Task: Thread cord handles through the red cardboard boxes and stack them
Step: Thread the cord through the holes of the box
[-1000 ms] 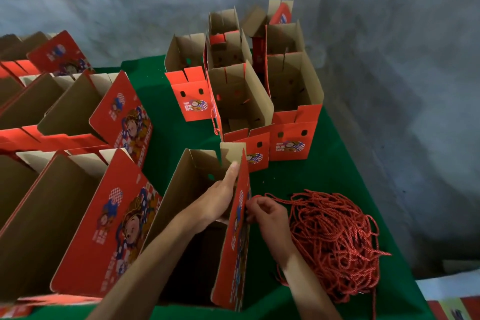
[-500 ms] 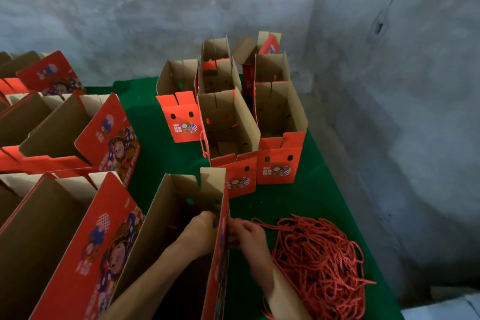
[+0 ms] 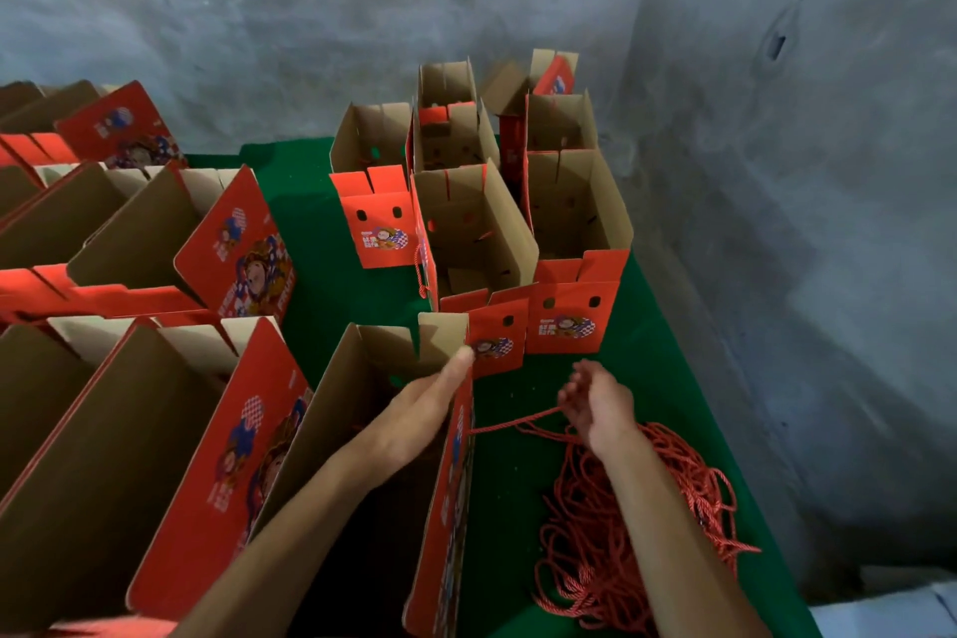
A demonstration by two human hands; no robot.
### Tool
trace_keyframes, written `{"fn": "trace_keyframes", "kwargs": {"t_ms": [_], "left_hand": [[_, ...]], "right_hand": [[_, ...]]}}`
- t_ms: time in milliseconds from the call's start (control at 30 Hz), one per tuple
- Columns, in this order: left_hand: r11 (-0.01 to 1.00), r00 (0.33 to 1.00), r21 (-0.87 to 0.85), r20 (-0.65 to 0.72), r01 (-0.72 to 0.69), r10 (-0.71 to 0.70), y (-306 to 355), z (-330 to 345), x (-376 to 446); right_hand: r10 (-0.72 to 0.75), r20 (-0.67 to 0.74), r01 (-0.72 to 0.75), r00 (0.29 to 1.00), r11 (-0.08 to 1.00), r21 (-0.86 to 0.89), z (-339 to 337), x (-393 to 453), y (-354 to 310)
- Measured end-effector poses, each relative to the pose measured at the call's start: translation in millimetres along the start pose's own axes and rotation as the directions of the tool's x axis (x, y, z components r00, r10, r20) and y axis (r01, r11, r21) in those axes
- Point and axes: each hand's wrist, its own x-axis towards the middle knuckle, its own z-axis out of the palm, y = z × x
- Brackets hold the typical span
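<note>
While the open red cardboard box (image 3: 362,456) stands at six o'clock on the green table (image 3: 321,244), its long axis runs from the person toward twelve, mouth facing up. One red cord (image 3: 512,425) stretches taut from the box's right wall out toward three o'clock, nearly level. The left hand (image 3: 419,409) lies along the inside of that wall, fingers straight and pointing to one o'clock, forearm slanting up from seven. The right hand (image 3: 595,404) pinches the cord's far end, fingers curled, forearm rising from five. Beneath that forearm sits the tangled cord pile (image 3: 647,523). Upright boxes (image 3: 476,228) cluster at twelve, and more boxes (image 3: 129,244) lie at nine.
</note>
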Motion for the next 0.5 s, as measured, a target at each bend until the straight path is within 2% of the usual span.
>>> {"fn": "trace_keyframes", "kwargs": {"t_ms": [67,133,233,400,500], "left_hand": [[0.999,0.993,0.038,0.114,0.023,-0.027,0.4,5.1,-5.7],[0.993,0.983,0.055,0.147,0.105,-0.112,-1.6,8.9,-5.8],[0.973,0.972,0.068,0.075,0.218,-0.223,1.6,7.5,-3.7],[0.973,0.979,0.108,-0.029,0.204,-0.203,11.0,-8.4,5.4],[0.969,0.975,0.114,-0.052,0.219,-0.214,13.1,-18.8,8.3]], "right_hand": [[-0.069,-0.066,0.070,0.995,0.997,0.013,-6.1,4.6,-18.4],[-0.138,-0.137,0.137,0.981,0.990,-0.015,-14.8,6.8,-33.6],[-0.225,-0.196,0.217,0.954,0.974,-0.059,-34.7,12.2,-47.1],[-0.299,-0.159,0.268,0.941,0.945,-0.187,-59.8,15.1,-42.6],[-0.292,-0.163,0.267,0.942,0.950,-0.160,-64.4,15.7,-34.6]]}}
